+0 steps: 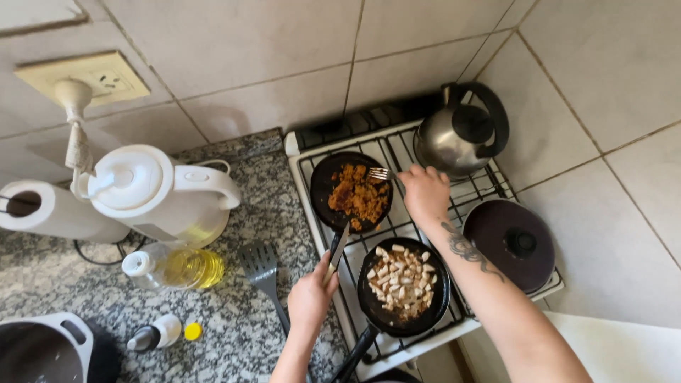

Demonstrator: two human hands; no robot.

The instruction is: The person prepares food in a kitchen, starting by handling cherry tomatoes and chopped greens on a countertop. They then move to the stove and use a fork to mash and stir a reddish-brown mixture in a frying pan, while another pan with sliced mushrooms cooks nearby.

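Left hand (310, 296) clamps small pan (352, 191) handle, steadying it; right hand (424, 191) grips fork (381, 174), tines over orange crumbly food (360, 196).

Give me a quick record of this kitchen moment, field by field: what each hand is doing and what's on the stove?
Left hand: grips the handle of the small pan
Right hand: holds a fork over that pan
Small pan: orange-brown crumbly food
Large pan: pale cubes, partly browned
Back burner: metal kettle
Right burner: covered dark pot
Counter: spatula, oil bottle, white jug
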